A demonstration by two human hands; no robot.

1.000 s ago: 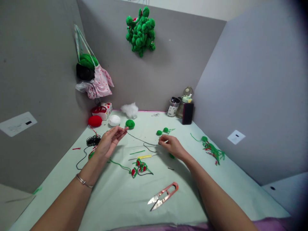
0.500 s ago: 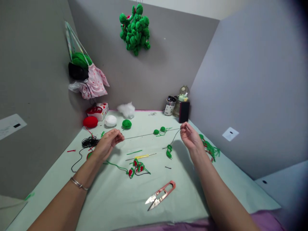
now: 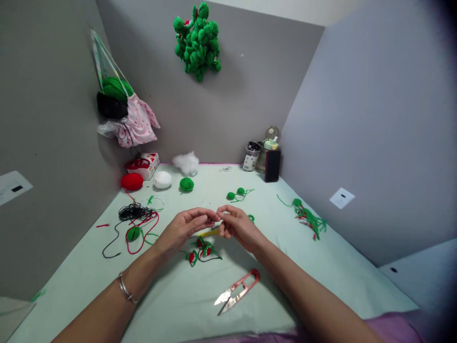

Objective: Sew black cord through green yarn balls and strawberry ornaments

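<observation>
My left hand (image 3: 187,227) and my right hand (image 3: 238,227) meet at the fingertips above the middle of the table. Both are closed in a pinch on a thin black yarn (image 3: 214,227), of which only a short bit shows between them. Just below the fingers lies a yellow-handled crochet hook (image 3: 209,233), partly covered by my right hand. Small red and green crocheted pieces (image 3: 204,249) with a black strand rest nearer me. A green crocheted piece (image 3: 251,218) peeks out behind my right hand. Thread snips (image 3: 237,291) with a pink handle lie in front.
At left are tangled black yarn (image 3: 134,212), a green yarn ball (image 3: 133,233) and red yarn (image 3: 132,181). Farther back sit a white ball (image 3: 163,180), another green ball (image 3: 186,184) and stuffing (image 3: 187,163). Green-red pieces (image 3: 307,218) lie right; a dark phone-like slab (image 3: 273,166) leans behind.
My hands were wide apart with the black yarn stretched between them. They have come together at the middle, and the yarn is no longer taut across the table.
</observation>
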